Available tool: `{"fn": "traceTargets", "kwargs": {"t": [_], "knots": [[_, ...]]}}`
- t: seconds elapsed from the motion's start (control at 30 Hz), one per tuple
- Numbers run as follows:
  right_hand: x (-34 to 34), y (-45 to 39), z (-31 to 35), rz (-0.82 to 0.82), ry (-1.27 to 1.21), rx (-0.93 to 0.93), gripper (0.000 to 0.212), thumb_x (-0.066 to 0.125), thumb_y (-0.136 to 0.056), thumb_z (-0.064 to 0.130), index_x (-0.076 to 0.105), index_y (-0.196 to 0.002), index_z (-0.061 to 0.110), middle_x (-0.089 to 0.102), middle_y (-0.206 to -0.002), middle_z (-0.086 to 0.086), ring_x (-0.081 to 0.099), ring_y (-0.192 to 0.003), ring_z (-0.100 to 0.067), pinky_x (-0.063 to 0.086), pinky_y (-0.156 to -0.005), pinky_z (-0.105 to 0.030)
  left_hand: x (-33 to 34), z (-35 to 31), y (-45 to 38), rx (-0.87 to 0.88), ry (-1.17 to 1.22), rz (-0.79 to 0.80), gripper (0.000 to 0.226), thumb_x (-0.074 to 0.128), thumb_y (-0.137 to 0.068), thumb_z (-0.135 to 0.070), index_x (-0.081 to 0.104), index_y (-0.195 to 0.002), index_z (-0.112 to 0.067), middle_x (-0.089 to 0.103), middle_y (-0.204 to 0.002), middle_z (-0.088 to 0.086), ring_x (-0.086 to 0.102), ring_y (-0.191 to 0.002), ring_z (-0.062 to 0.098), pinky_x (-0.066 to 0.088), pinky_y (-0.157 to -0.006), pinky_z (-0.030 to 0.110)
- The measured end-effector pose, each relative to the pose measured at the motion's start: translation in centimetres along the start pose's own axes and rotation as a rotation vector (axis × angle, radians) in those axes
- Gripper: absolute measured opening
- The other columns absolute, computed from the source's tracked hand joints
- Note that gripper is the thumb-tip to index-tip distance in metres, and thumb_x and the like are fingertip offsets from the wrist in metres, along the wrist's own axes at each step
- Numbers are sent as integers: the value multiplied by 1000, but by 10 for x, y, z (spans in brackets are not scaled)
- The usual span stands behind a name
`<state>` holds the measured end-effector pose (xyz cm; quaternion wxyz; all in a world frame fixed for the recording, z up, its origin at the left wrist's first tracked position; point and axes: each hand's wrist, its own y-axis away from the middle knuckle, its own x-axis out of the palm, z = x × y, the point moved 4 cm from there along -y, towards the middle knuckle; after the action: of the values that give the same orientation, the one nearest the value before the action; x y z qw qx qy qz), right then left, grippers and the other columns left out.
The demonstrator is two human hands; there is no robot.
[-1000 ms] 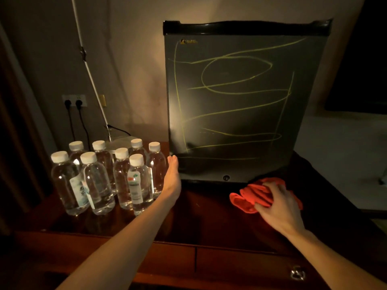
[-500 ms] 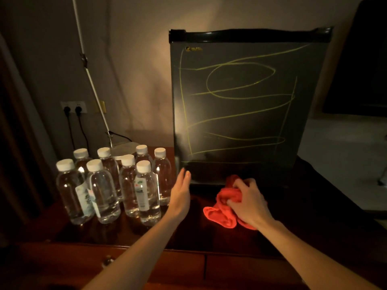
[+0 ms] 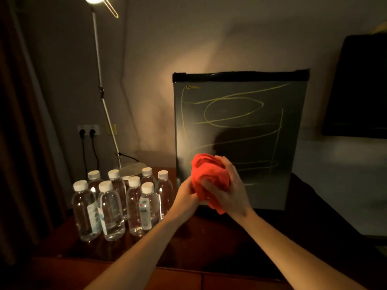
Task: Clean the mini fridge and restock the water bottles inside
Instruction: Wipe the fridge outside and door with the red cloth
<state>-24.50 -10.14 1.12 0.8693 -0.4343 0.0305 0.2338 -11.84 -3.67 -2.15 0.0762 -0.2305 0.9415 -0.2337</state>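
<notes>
Clear water fills eight capped bottles [image 3: 117,204] left of fridge [image 3: 240,139].

red cloth [image 3: 209,176] now off the tabletop, bunched between left hand [image 3: 186,195] and right hand [image 3: 228,191]

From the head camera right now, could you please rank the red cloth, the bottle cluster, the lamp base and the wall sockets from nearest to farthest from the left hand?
1. Red cloth: gripped by the left hand, before the fridge door.
2. Bottle cluster: just left.
3. Lamp base: behind the bottles.
4. Wall sockets: far left, on the wall.
</notes>
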Motion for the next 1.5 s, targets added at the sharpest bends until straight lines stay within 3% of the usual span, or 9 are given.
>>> {"fn": "traceTargets", "kwargs": {"t": [0.1,0.2,0.33,0.53,0.7,0.97,1.27,1.37,1.5], "knots": [[-10,-12,-7,-111,69,-92,50,73,-79,39,55,-124,29,61,-123,2,58,-114,-8,46,-100,-32,-10,-6,-12,55,-143,31,37,67,-75,-6,65,-111,-13,74,-100,-6,66,-95,6,53,-84,25],[-25,-48,1,-334,58,-157,40,66,-79,33,60,-115,16,63,-115,-7,60,-110,-20,45,-97,-47,-32,-18,-28,54,-138,-39,48,65,-75,-14,63,-123,-14,71,-115,4,64,-109,15,50,-94,28],[-25,-108,34,-470,215,-278,56,62,-84,45,56,-127,8,47,-135,-18,45,-123,-30,31,-107,-28,-71,-45,-56,98,-75,-322,32,58,-87,3,70,-109,-17,74,-96,-1,68,-87,8,53,-75,20],[41,-166,33,-74,880,-547,47,62,-85,43,58,-130,29,29,-155,-15,22,-142,-43,22,-112,-61,-99,-37,-107,72,-286,-400,30,60,-91,-4,66,-120,-13,70,-111,2,65,-103,11,49,-83,17],[78,-162,-4,117,1218,-654,63,53,-82,59,45,-140,36,14,-163,-10,6,-149,-37,1,-112,-66,-100,-29,-123,73,-356,-361,32,59,-88,-2,63,-106,-28,68,-99,-13,62,-94,-3,47,-80,10],[70,-211,46,82,1273,-661,56,49,-81,33,53,-137,31,23,-161,-9,18,-147,-36,10,-114,-61,-100,-14,-136,-99,-197,-267,30,47,-89,-47,71,-94,-29,73,-101,0,66,-103,24,49,-98,50],[74,-196,39,-72,1152,-655,45,56,-85,29,60,-129,24,39,-153,-9,31,-144,-28,13,-117,-56,-100,-7,-138,-195,146,-347,37,35,-106,-32,68,-101,-16,72,-101,8,68,-89,20,52,-75,31],[76,-153,0,10,1145,-731,41,61,-84,33,63,-124,24,42,-152,-5,32,-144,-23,14,-117,-55,-95,-3,-137,-170,158,-409,41,36,-106,-34,70,-94,-15,75,-85,3,70,-75,14,55,-65,26],[73,-85,-58,277,1257,-818,45,47,-80,24,63,-123,22,38,-154,-4,34,-143,-25,12,-117,-53,-86,-2,-136,-168,186,-439,44,33,-106,-36,68,-109,-9,72,-102,11,68,-90,22,53,-73,30]]}}
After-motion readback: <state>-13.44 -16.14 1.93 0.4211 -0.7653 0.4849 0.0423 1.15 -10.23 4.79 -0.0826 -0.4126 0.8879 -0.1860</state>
